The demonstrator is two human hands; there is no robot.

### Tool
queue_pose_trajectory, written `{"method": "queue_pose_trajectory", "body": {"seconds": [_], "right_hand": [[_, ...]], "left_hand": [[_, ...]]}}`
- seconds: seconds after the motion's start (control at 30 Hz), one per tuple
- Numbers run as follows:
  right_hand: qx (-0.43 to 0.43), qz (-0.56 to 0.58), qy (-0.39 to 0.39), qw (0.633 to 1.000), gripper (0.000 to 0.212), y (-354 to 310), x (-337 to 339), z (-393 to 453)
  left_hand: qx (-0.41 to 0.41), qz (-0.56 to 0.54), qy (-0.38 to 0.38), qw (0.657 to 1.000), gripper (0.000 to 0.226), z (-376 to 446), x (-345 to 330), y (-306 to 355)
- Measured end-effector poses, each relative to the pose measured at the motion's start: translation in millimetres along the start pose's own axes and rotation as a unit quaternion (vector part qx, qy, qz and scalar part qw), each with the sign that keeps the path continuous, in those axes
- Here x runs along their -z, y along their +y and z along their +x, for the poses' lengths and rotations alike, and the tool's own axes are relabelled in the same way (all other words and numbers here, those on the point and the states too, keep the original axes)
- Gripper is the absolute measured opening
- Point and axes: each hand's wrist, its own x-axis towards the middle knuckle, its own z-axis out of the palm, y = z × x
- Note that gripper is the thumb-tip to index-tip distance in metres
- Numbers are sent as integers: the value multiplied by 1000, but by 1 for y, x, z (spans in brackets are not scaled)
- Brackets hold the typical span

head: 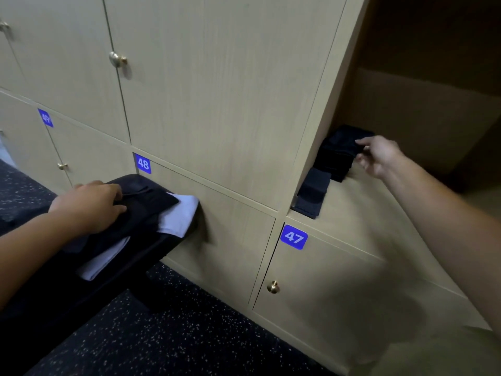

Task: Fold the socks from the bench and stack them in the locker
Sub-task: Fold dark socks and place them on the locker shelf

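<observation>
Nearest, on the left, the bench (89, 289) runs from the near edge toward the lockers, and on its far end lies a loose pile of socks (151, 213), dark ones over pale ones. The left hand (92, 204) rests on top of the dark ones, fingers bent over the cloth; whether it truly grips a sock or only presses on it I cannot tell. Farther off and to the right, above door 47 (320, 289), an open locker (406, 202) holds the finished work: a dark folded sock (311, 192) lies at the near left corner of its floor, and just behind it stands a stack (340, 153) of folded dark socks. The right hand (379, 156) reaches to the stack's right edge, thumb and fingers on the top piece in a light pinch, seemingly setting it down or squaring it. So the step in hand looks like stacking, with the left hand already at the next sock. Next the right hand should let go without dragging the top piece off, then come to the bench so both hands can fold.
</observation>
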Motion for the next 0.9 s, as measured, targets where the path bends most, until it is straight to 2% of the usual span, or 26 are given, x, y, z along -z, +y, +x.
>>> {"method": "queue_pose_trajectory", "body": {"seconds": [0.07, 0.27, 0.4, 0.53, 0.67, 0.9], "right_hand": [[9, 2, 11, 1000, 12, -2, -1, 3], [18, 15, 56, 998, 24, 13, -16, 9], [25, 31, 82, 996, 23, 16, -18, 9], [50, 9, 114, 992, 14, 16, -20, 13], [103, -107, 129, 980, 34, 21, -21, 16], [114, -228, 37, 966, 74, 29, -18, 16]], "left_hand": [[0, -3, 14, 1000, 22, -1, 1, 5], [16, 5, 36, 999, 29, 0, -1, 1], [24, 34, 48, 998, 29, -3, -1, 8], [15, 62, 27, 998, 25, -5, 0, 11], [23, 89, 12, 996, 27, -12, 1, 14], [26, 118, 23, 992, 31, -17, 7, 17]]}}
